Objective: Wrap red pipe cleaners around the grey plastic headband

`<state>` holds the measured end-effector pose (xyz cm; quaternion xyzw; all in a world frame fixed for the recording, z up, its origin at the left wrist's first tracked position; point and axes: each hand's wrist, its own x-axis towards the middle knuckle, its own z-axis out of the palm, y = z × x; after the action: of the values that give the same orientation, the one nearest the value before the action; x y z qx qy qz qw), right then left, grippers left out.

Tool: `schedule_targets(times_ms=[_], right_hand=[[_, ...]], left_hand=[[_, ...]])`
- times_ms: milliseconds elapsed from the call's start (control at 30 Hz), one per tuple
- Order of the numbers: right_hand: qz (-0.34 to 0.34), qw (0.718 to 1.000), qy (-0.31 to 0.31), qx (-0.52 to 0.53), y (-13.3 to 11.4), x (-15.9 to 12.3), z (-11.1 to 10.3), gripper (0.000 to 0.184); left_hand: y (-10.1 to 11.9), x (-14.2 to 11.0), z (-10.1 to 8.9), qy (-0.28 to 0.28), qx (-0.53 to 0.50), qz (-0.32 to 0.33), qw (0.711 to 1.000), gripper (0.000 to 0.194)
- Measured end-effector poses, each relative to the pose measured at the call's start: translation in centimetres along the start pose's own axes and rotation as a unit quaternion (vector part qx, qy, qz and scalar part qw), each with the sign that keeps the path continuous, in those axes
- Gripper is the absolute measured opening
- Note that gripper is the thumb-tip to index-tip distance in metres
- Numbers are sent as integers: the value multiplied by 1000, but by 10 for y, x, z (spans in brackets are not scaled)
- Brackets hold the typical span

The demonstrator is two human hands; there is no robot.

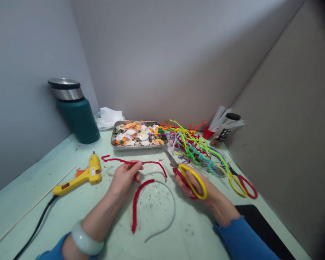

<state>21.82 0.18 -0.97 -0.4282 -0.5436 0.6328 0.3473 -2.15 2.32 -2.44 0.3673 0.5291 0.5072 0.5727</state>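
so, past the held scissors, a tray holds shell-like pieces.

No legible text: white sticker on glue gun, left of frame, and black-and-white label on jar, right, both too small.

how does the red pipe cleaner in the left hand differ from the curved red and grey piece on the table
The left hand holds the red pipe cleaner; the curved piece lies on the table. The pipe cleaner looks red wherever visible; the curved piece is part red, part grey. Both show red.
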Motion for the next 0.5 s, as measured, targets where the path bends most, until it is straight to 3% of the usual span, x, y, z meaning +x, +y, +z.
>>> schedule_targets(times_ms=[133, 267, 333, 500], right_hand=[[-59, 977, 41, -201, 3, 0, 4, 66], [-145, 897, 111, -402, 11, 6, 6, 53], [-179, 869, 117, -446, 15, 7, 6, 47], [-215, 835, 106, -496, 17, 6, 5, 44]], left_hand=[[-1, 0, -1, -3, -9, 6, 1000, 27], [0, 0, 0, 1, -26, 6, 1000, 27], [2, 0, 1, 8, -33, 1, 999, 26], [0, 1, -1, 7, -41, -2, 999, 27]])
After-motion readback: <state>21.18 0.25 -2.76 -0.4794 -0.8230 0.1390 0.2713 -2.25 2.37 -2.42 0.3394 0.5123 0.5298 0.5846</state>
